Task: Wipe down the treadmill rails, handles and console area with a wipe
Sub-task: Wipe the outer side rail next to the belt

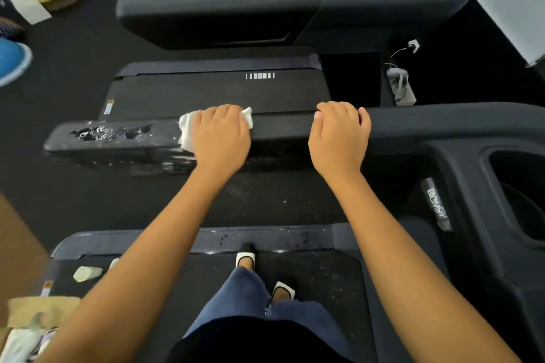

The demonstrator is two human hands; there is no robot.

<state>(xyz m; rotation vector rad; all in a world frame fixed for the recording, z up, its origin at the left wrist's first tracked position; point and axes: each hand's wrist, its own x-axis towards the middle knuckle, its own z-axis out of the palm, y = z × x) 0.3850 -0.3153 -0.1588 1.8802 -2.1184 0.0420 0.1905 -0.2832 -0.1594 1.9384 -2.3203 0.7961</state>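
A black treadmill handrail (280,130) runs across the middle of the head view. Its left end (106,135) is worn and wet, with foamy drops on top. My left hand (219,138) presses a white wipe (186,132) onto the rail, fingers curled over the far edge; the wipe shows on both sides of the hand. My right hand (339,135) grips the same rail further right, fingers wrapped over it, holding no wipe. The console area with a cup holder (519,194) lies at the right. A second handrail (218,9) crosses above.
The treadmill belt (206,94) shows between the rails. My feet (265,274) stand on the near deck, which has water drops on its side rail (265,240). A crumpled wipe (87,272) and bags (32,330) lie at lower left. Boxes and a blue object sit at upper left.
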